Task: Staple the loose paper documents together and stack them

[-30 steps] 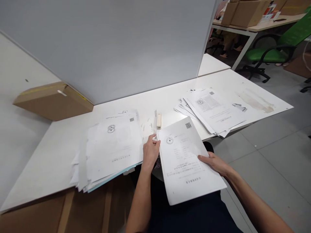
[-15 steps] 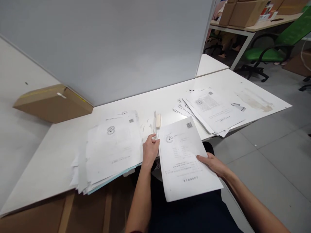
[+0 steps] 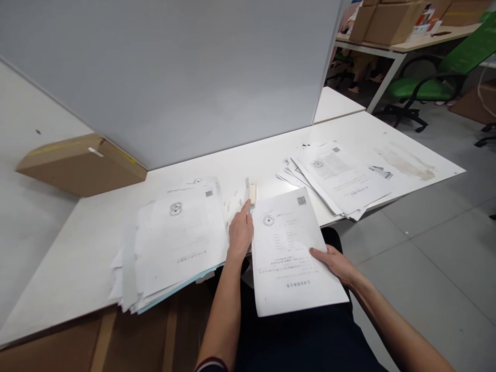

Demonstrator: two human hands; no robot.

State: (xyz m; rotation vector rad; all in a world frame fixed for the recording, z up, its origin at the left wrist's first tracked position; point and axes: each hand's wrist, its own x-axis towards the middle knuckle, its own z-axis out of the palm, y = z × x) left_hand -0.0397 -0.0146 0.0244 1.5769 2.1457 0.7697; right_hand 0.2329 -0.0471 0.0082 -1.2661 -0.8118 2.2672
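My right hand grips a printed document by its right edge, thumb on top and fingers underneath. The document has a round seal, lines of text and a QR code, and it lies tilted over my lap against the table edge. At its left edge is my left hand, index finger stretched out and the other fingers partly curled. The index fingertip meets the near end of a small cream-coloured stapler on the white table. Whether the left thumb touches the paper I cannot tell.
Left of my hands lies a thick paper stack overhanging the table's front edge. A second pile sits to the right. A grey panel rises behind, with a cardboard box at left. Beyond stands a green chair.
My left hand has left the document's left edge and reached forward, index finger extending to the stapler. The document, still in my right hand, has shifted slightly left.
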